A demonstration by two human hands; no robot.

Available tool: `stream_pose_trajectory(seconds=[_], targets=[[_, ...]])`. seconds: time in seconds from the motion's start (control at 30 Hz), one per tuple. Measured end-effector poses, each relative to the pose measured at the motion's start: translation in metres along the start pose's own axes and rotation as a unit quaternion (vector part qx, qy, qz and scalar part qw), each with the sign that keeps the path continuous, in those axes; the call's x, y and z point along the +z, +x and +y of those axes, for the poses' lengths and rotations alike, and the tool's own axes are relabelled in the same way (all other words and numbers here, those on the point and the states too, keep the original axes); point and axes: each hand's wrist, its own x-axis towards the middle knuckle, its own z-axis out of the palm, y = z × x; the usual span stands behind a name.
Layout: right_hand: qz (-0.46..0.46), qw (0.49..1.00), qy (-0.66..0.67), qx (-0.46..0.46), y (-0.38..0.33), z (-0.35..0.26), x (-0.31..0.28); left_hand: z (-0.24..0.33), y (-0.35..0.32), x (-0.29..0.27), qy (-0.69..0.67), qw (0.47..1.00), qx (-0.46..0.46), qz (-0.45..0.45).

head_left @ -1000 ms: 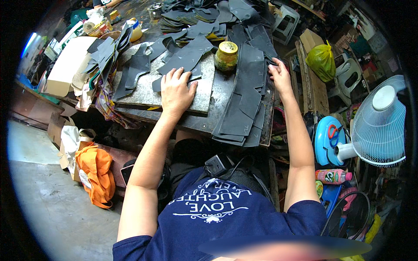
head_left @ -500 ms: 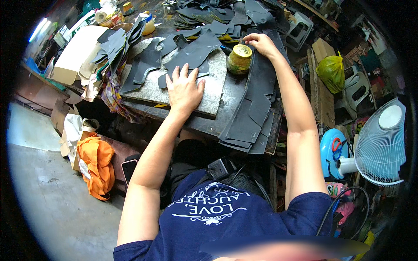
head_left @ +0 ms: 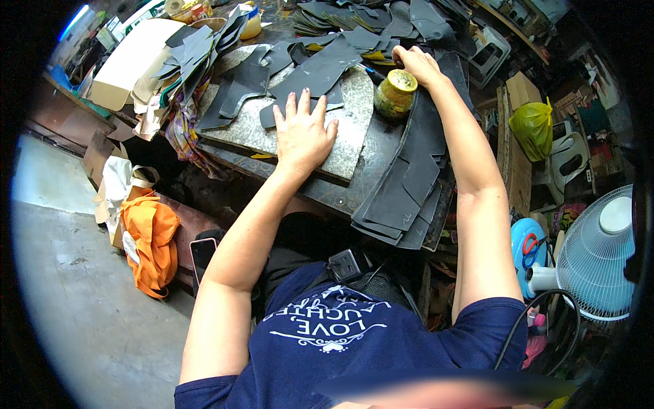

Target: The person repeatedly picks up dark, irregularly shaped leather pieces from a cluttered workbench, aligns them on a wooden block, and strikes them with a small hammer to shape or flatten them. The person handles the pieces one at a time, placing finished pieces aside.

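Since a second ago, the right hand has moved from the outer edge of the long dark sheets to just beyond the yellow-stained jar, its fingers bent, though I cannot tell whether they grip anything. Well apart from it, the left hand lies spread over the pale board, fingertips on dark cut pieces lying there.

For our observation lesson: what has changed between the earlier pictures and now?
The right hand moved forward and left, from the right edge of the dark stack to beyond the yellow jar; whether it holds anything is unclear. The left hand stays over the pale board.
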Motion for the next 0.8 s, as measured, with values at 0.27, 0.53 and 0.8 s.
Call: stream_pose_trajectory(seconds=[0.27,0.53,0.8], targets=[[0.016,0.999,0.025,-0.027,0.008,-0.005,-0.024,0.0,0.001,0.0,-0.028,0.999,-0.025,-0.001],[-0.121,0.968,0.08,-0.205,0.031,-0.081,-0.042,-0.001,0.0,0.007,-0.035,0.998,-0.044,0.028],[-0.214,0.968,0.0,-0.128,0.053,-0.1,-0.031,-0.001,0.0,0.007,-0.035,0.998,-0.044,0.022]])
